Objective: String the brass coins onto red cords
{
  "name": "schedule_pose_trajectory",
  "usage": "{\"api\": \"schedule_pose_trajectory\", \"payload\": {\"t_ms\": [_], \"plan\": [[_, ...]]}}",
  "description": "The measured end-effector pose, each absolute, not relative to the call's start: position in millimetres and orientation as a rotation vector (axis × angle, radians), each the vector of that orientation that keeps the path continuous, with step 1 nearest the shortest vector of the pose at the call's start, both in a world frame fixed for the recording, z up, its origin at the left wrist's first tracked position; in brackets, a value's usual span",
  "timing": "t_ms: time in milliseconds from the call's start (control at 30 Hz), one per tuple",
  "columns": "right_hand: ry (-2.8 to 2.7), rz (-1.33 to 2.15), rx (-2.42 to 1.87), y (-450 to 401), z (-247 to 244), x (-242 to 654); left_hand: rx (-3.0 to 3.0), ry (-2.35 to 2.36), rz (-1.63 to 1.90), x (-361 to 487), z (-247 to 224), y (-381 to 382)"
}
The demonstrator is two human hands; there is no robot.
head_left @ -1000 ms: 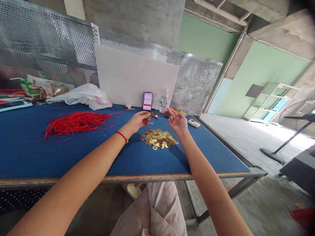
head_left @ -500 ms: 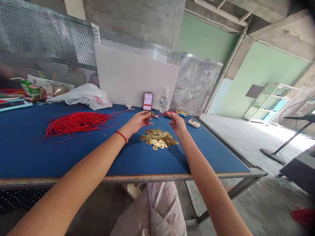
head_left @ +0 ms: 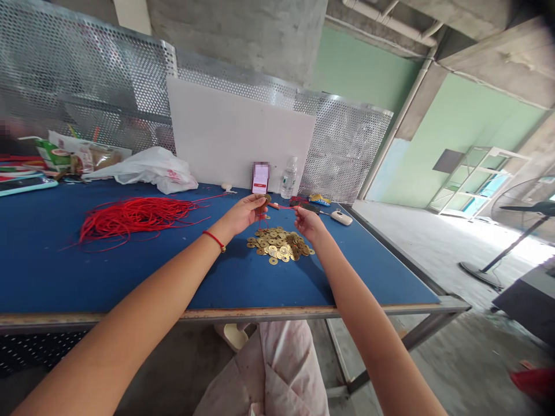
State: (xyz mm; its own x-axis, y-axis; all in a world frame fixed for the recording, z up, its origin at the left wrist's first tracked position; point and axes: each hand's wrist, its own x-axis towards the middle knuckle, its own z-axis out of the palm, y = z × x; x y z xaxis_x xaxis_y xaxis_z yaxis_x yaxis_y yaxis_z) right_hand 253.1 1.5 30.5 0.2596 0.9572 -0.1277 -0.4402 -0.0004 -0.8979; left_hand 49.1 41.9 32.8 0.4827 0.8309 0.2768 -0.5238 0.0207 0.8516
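My left hand (head_left: 248,213) pinches a brass coin (head_left: 267,198) with a hole in it, held above the table. A red cord (head_left: 284,207) runs from that coin across to my right hand (head_left: 307,223), whose fingertips are closed on it. More of the cord dangles below my left fingers. Beneath and between both hands lies a heap of brass coins (head_left: 277,242) on the blue table top (head_left: 147,277). Off to the left, a bundle of red cords (head_left: 139,218) is spread on the same surface.
Behind my hands stand a phone (head_left: 261,178) and a clear plastic bottle (head_left: 288,179) against a white board (head_left: 238,130). A white case (head_left: 341,217) and a blue-yellow wrapper (head_left: 319,200) lie to the right. At the back left is a white plastic bag (head_left: 151,167).
My right hand has come slightly lower and toward my left hand, still gripping the cord. A dark item behind it shows more now. My left hand has hardly moved.
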Motion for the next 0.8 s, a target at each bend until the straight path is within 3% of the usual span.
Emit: {"api": "schedule_pose_trajectory", "payload": {"t_ms": [433, 800], "plan": [[-1.030, 1.405, -0.634, -10, 38, 251, 1.057, 0.225, 1.134, 46, 37, 39], [-1.128, 1.561, -0.822, -12, 38, 246, 1.682, 0.155, 0.365, 39, 44, 19]]}}
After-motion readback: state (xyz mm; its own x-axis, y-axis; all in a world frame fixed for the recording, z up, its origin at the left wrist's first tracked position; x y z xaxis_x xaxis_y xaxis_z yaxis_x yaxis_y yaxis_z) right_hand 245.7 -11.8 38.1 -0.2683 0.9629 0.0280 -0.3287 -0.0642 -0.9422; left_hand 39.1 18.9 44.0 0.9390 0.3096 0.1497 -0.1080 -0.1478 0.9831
